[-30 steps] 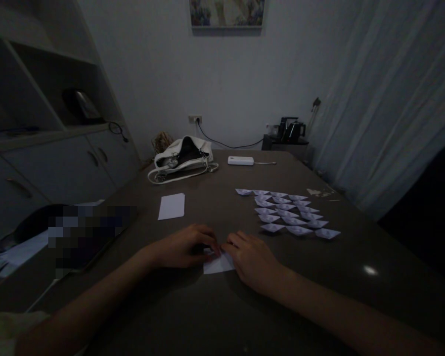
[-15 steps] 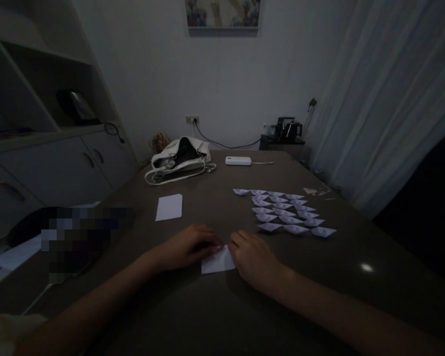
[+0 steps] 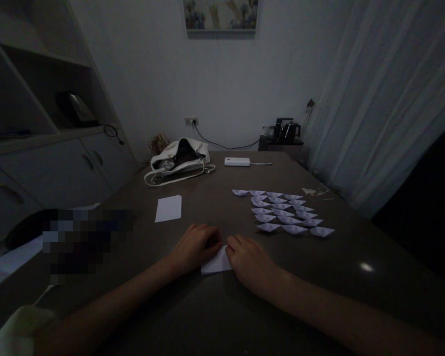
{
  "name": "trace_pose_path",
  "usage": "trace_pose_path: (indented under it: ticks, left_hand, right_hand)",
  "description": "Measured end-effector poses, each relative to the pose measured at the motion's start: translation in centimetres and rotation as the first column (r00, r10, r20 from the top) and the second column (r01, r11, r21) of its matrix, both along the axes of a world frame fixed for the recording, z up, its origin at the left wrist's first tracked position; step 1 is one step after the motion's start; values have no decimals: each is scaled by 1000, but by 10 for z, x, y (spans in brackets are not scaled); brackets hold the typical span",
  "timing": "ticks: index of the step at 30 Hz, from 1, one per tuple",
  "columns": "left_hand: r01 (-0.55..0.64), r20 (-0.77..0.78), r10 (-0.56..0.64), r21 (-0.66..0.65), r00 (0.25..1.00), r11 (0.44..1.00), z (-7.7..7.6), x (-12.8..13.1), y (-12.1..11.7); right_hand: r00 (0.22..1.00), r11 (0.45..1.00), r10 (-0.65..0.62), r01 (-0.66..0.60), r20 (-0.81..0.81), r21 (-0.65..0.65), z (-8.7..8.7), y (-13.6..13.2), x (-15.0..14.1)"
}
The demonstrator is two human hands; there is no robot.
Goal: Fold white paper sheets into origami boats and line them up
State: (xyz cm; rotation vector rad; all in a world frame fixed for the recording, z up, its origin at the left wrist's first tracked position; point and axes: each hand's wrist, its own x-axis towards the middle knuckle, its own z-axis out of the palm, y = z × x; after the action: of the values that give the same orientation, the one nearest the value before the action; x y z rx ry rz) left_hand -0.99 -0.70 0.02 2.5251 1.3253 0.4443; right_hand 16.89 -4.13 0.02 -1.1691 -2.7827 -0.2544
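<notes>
the sheet of paper (image 3: 215, 264) runs partly out of sight behind the left hand's grip (image 3: 197, 247) and the right hand's grip (image 3: 252, 262), and whether either pinches it cannot be told. blocky pixels mask something at the left of the tabletop (image 3: 207, 311). the top edge crops the wall picture (image 3: 220, 15); the lower left corner crops the pale sleeve (image 3: 25, 329). markings on the paper boats (image 3: 294, 230) are too small to read.

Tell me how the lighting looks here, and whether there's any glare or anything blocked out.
In the head view, light is dim, darkest at the right edge; in the head view, one bright glare spot sits on the tabletop, beyond the right hand to its right; also in the head view, a pixelated patch at left hides what's there.
</notes>
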Motion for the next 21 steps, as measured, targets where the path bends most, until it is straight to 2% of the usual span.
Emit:
trace_pose_path:
  ticks: [9, 16, 21]
  left_hand:
    - [23, -36, -25, -67, 999, 997, 12, -8, 0]
    - [22, -66, -31, -138, 997, 990, 15, -14, 3]
    - [6, -78, -16, -134, 997, 991, 14, -17, 4]
  right_hand:
    - [1000, 1000, -4, 5, 24, -19, 2, -1, 0]
    - [999, 999, -16, 17, 42, -42, 5, -2, 0]
    - [998, 998, -20, 23, 53, -65, 7, -2, 0]
